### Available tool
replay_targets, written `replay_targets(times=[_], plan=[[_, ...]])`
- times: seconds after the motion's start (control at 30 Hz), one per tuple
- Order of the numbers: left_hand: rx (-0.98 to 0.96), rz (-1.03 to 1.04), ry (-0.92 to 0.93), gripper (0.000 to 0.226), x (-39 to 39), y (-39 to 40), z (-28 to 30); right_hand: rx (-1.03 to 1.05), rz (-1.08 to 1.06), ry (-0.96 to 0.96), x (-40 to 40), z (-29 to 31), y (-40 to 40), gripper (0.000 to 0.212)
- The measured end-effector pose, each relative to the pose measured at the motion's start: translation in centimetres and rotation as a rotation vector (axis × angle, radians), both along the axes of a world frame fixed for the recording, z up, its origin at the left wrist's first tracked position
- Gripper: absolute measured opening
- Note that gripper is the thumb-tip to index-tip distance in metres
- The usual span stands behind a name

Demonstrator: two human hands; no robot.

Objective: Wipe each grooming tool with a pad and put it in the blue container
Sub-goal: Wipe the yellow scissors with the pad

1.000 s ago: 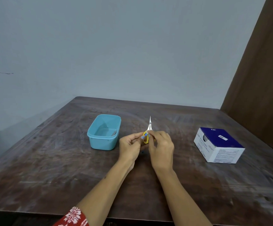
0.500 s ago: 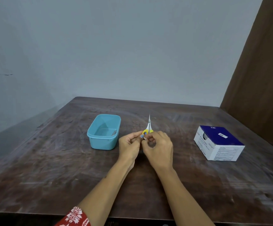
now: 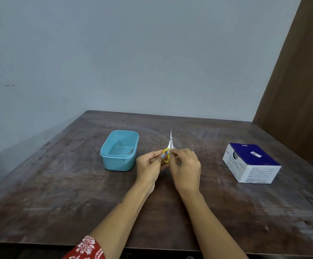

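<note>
Small scissors point(image 3: 170, 144) with yellow finger loops and thin pointed steel blades stand tip-up over the middle of the table. My left hand point(image 3: 149, 168) grips a yellow loop from the left. My right hand point(image 3: 184, 168) pinches at the handles from the right; a bit of white pad shows at its fingertips, mostly hidden. The blue container point(image 3: 121, 150) sits open just left of my hands, with a metal tool lying at its bottom right.
A white and dark blue cardboard box point(image 3: 251, 163) stands at the right of the brown wooden table point(image 3: 58, 184). A grey wall lies behind and a brown panel rises at the far right.
My right hand has slid a little along the scissor handles and back; the scissors stay upright in the same place. The container and box have not moved.
</note>
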State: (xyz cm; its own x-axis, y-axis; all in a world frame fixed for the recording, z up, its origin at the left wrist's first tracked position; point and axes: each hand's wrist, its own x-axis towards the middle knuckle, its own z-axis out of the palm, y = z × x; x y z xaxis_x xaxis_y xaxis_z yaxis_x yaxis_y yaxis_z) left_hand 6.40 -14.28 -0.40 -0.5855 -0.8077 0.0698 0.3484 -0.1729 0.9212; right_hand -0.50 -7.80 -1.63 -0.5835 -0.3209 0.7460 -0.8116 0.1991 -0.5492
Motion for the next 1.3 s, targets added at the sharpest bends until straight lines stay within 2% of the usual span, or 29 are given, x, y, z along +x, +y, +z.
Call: replay_targets(times=[0.23, 0.43, 0.6, 0.8, 0.97, 1.13, 1.3], plan=[[-0.003, -0.013, 0.007, 0.017, -0.02, 0.08, -0.07, 0.011, -0.020, 0.009, 0.14, 0.09, -0.13, 0.011], [-0.012, 0.021, -0.011, 0.016, -0.03, -0.14, -0.20, 0.033, -0.004, -0.020, 0.51, 0.05, 0.11, 0.003], [-0.029, -0.005, -0.018, 0.017, -0.05, -0.10, -0.22, 0.017, -0.043, 0.011, -0.08, 0.05, -0.21, 0.013], [-0.036, 0.025, -0.016, 0.017, -0.06, -0.25, -0.38, 0.040, -0.061, 0.006, 0.52, 0.13, 0.06, 0.005], [-0.029, 0.014, -0.012, 0.017, -0.09, -0.10, -0.19, 0.051, -0.104, 0.035, 0.05, 0.21, -0.27, 0.012], [-0.035, 0.047, -0.004, 0.017, -0.02, -0.20, -0.28, 0.074, -0.084, -0.012, 0.55, 0.08, 0.00, 0.004], [-0.047, 0.026, 0.005, 0.018, 0.03, 0.02, -0.08, 0.062, -0.112, 0.061, 0.23, 0.24, -0.11, 0.014]])
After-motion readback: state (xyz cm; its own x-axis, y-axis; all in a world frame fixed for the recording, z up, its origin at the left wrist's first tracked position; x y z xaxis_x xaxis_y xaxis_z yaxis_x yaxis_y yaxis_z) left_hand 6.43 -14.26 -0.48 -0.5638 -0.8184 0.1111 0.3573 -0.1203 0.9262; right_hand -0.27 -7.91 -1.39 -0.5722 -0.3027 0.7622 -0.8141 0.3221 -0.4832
